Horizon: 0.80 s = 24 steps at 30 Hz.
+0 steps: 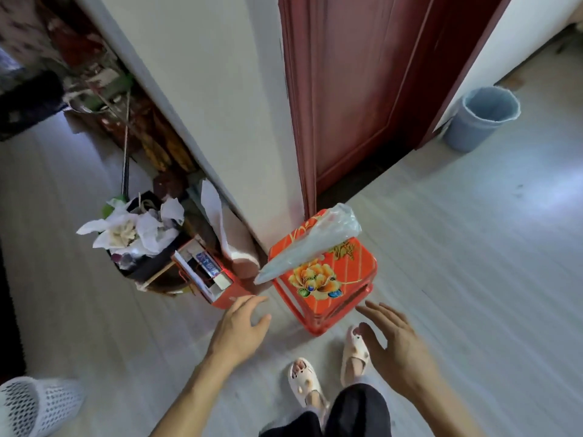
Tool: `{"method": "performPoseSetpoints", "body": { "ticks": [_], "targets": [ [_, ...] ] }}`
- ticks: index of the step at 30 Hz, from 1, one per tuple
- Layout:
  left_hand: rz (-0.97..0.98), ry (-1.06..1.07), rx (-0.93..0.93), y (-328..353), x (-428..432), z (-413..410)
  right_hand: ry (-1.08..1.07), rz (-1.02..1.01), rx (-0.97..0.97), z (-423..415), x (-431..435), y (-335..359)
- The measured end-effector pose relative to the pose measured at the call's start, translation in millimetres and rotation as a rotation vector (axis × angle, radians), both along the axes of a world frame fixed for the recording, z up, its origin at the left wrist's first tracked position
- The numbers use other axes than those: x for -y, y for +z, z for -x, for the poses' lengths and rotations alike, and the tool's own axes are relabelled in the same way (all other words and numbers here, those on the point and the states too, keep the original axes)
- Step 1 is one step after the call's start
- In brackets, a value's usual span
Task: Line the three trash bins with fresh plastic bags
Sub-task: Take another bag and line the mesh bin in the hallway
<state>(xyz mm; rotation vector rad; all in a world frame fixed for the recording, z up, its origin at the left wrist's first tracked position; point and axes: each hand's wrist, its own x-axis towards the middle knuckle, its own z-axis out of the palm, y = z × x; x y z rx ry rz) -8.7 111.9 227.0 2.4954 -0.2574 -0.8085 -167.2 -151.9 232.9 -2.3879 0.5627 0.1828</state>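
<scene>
Both my left hand (pixel 241 320) and right hand (pixel 392 337) spread, empty, nearing bag bundle (pixel 307 244) on red stool (pixel 342 279); best pinch one bag free cleanly.

Open floor (pixel 473 263): wide and bare to the right and front, between the red stool (pixel 328 275) and the blue bin (pixel 484 118) by the doorway.
Left hand (pixel 241 326) and right hand (pixel 394 339): both spread, empty, in free air just before the stool.
Obstacles: stool directly ahead, folded plastic bag (pixel 309 244) lying across its top; red gift bag (pixel 208 275) just left of it; overfilled dark bin (pixel 142 244) further left, against the wall corner (pixel 220 121).
White mesh bin (pixel 34 405): lower left edge, well apart.
Left floor strip: clear.
</scene>
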Motion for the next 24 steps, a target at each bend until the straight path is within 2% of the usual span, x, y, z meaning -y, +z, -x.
{"method": "performPoseSetpoints", "body": {
  "ticks": [4, 8, 11, 13, 15, 17, 20, 24],
  "targets": [
    [-0.054, 0.165, -0.187, -99.2, 17.3, -76.0, 0.119, 0.026, -0.164, -76.7, 20.7, -112.8],
    [-0.069, 0.398, -0.236, -206.5, 31.7, -117.5, 0.27, 0.083, -0.307, -132.8, 25.3, -242.5],
    [-0.021, 0.73, -0.351, -262.4, 36.1, -133.7, 0.337, 0.212, -0.318, -133.2, 21.8, -300.2],
    [0.063, 0.97, -0.524, -290.2, 37.6, -137.0, 0.342, 0.289, -0.235, -120.1, 17.5, -324.5],
    [0.173, 1.099, -0.604, -304.3, 39.3, -136.3, 0.346, 0.328, -0.161, -109.9, 16.4, -338.2],
    [0.238, 1.154, -0.519, -308.1, 42.2, -133.5, 0.367, 0.324, -0.155, -109.4, 18.5, -344.2],
    [0.196, 1.067, -0.309, -295.0, 45.0, -121.4, 0.391, 0.316, -0.225, -112.0, 16.6, -338.2],
    [0.232, 0.961, -0.217, -235.5, 51.3, -100.5, 0.472, 0.171, -0.499, -135.1, 24.4, -302.8]
  ]
}}
